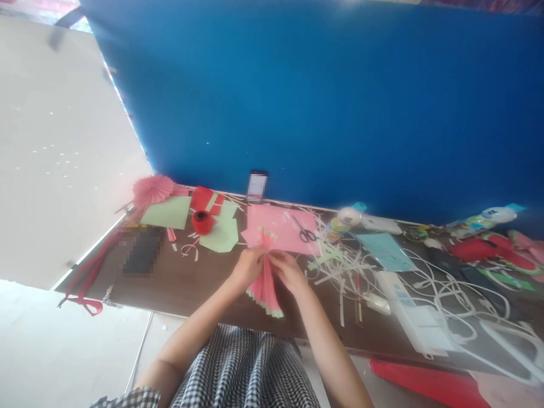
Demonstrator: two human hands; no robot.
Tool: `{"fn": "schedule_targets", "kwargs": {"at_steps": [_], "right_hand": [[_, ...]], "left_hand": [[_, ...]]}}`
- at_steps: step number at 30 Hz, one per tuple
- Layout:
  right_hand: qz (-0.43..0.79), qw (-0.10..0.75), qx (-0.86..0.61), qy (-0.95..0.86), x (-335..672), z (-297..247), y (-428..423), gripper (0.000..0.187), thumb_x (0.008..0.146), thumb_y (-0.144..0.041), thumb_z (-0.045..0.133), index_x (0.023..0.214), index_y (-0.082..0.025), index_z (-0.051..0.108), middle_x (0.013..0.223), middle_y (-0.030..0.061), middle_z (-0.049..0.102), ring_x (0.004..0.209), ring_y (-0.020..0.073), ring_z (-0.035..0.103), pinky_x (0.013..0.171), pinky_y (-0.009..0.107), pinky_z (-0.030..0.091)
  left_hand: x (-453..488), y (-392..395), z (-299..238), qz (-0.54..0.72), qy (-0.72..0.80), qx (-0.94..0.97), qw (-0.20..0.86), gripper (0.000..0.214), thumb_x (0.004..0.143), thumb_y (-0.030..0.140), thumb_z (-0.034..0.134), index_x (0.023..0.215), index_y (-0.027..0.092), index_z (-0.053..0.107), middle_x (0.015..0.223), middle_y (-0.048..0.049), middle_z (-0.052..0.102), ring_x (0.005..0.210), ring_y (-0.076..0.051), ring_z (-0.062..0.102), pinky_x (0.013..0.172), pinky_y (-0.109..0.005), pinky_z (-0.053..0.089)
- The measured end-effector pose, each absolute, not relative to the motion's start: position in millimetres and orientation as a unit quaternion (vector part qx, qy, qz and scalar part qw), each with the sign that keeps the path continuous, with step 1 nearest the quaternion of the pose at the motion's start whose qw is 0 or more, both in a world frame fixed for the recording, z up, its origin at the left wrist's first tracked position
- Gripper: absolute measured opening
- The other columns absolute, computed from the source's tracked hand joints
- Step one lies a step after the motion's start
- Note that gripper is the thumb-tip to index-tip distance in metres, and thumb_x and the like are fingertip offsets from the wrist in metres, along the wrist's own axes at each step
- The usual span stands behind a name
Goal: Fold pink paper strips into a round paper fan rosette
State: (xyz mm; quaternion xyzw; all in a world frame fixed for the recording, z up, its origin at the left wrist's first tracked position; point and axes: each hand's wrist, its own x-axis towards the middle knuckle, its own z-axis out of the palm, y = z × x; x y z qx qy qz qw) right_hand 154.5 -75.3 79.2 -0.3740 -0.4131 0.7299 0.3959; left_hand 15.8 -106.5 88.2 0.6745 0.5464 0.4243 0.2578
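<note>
Two hands pinch one pink accordion-pleated paper fan [267, 289] at its waist, above the near edge of the dark brown table [191, 283].
The left hand [247, 265] and right hand [288, 270] meet at the fold bundle with fingers pressed together around it. Single fingertips are too blurred to separate, and the hands cover the bundle's middle. Upper pleats rise just above the hands; lower pleats flare toward the checked garment [246, 368]. Just beyond lies a flat pink paper sheet [276, 224] with black-handled scissors [305, 231] on it. A red tape roll [203, 221] stands to the left, loose white paper strips [340, 266] to the right. Items at far right are blurred.
</note>
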Motion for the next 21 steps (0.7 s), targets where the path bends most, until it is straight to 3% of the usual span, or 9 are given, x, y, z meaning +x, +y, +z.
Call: {"fn": "schedule_targets", "kwargs": {"at_steps": [5, 12, 17, 21], "right_hand": [[0.749, 0.338, -0.355, -0.446, 163.8, 73.9, -88.0, 0.024, 0.072, -0.036, 0.063, 0.085, -0.017, 0.067, 0.083, 0.0056, 0.067, 0.079, 0.0181, 0.061, 0.075, 0.031, 0.045], [0.644, 0.338, -0.423, -0.54, 170.3, 67.4, -91.1, 0.024, 0.06, -0.03, 0.073, 0.08, -0.017, 0.067, 0.082, 0.0057, 0.068, 0.081, 0.0203, 0.061, 0.078, 0.032, 0.045], [0.663, 0.32, -0.41, -0.539, 169.1, 72.6, -88.9, 0.024, 0.066, -0.033, 0.069, 0.082, -0.016, 0.068, 0.079, 0.0055, 0.067, 0.077, 0.0188, 0.06, 0.075, 0.032, 0.045], [0.673, 0.336, -0.42, -0.507, 169.0, 71.2, -85.5, 0.027, 0.061, -0.033, 0.072, 0.082, -0.017, 0.068, 0.071, 0.0028, 0.065, 0.07, 0.0156, 0.059, 0.07, 0.027, 0.044]], "left_hand": [[14.2, -98.3, 78.2, 0.424, 0.591, 0.649, 0.225, 0.038, 0.072, 0.0, 0.039, 0.097, 0.016, 0.063, 0.092, -0.0072, 0.065, 0.081, -0.018, 0.058, 0.076, -0.03, 0.045], [14.6, -95.9, 67.8, 0.388, 0.595, 0.677, 0.192, 0.042, 0.073, -0.001, 0.035, 0.103, 0.015, 0.061, 0.099, -0.011, 0.061, 0.084, -0.019, 0.058, 0.075, -0.03, 0.045], [16.4, -98.7, 66.5, 0.347, 0.615, 0.686, 0.175, 0.052, 0.075, 0.0, 0.034, 0.122, 0.02, 0.048, 0.115, -0.0143, 0.053, 0.089, -0.019, 0.057, 0.076, -0.031, 0.045], [14.5, -98.7, 63.6, 0.347, 0.611, 0.689, 0.174, 0.059, 0.076, 0.0, 0.034, 0.129, 0.024, 0.037, 0.116, -0.012, 0.053, 0.091, -0.018, 0.056, 0.077, -0.029, 0.044]]}}
